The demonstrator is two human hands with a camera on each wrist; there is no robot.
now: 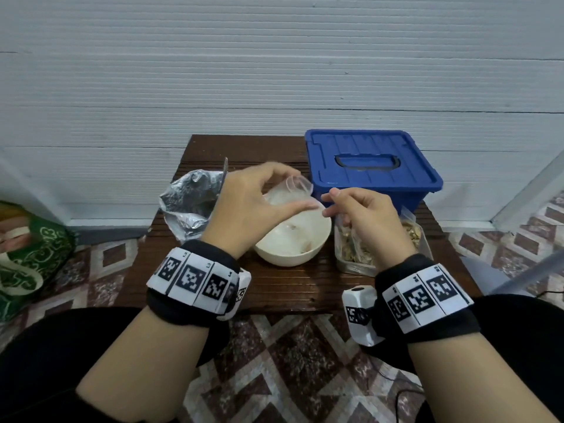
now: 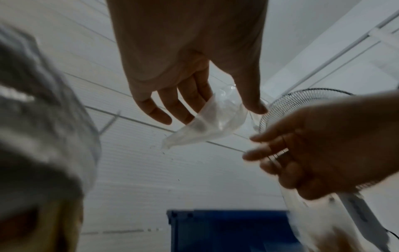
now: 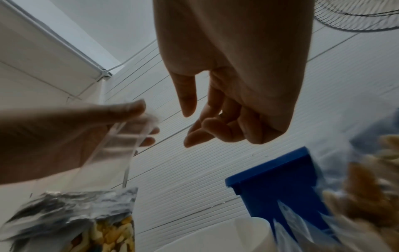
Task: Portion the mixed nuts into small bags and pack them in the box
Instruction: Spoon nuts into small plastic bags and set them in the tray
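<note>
Small bag (image 1: pixel 297 187): empty, pinched in left hand (image 1: pixel 250 206) grip above bowl (image 1: pixel 293 239). Right hand (image 1: pixel 363 218) grip: loosely curled, nothing held. Risk: thin mouth left unopened, nuts spilled onto counter (image 1: pixel 274 288).

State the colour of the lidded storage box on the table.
The storage box is blue, lid and body alike; the head view shows it best.

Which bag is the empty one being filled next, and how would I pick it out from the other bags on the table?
Start at the blue box at the table's far right, then look just left to the white bowl. Above the bowl, the left hand pinches a small clear bag. Unlike the silver foil bag further left and the nut-filled bags on the right, it is transparent and empty.
</note>
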